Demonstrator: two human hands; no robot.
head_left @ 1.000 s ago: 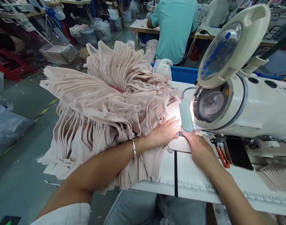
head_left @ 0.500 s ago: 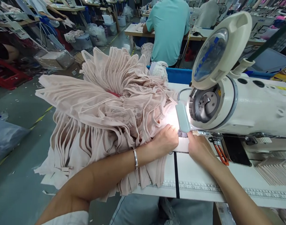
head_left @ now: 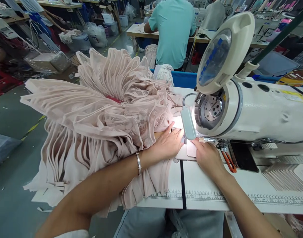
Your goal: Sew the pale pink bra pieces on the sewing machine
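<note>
A big heap of pale pink fabric pieces [head_left: 104, 109] is piled on the left side of the white sewing table [head_left: 206, 195] and hangs over its edge. My left hand [head_left: 167, 143] lies flat on the pink fabric next to the needle area, fingers stretched out, a silver bangle on the wrist. My right hand [head_left: 206, 155] presses fabric down just in front of the presser foot, under the white sewing machine [head_left: 243, 112]. The machine lamp lights the spot between both hands. The needle itself is hidden behind the grey-green guard [head_left: 187, 124].
Orange-handled snips [head_left: 227, 160] lie on the table right of my right hand. A stack of pink strips [head_left: 285, 177] sits at the far right. A ruler is printed along the table's front edge. A person in a teal shirt [head_left: 175, 29] sits at another table behind.
My left hand went from curled to flat with fingers spread on the fabric. Both hands stay at the needle area. The camera view shifted slightly to the right.
</note>
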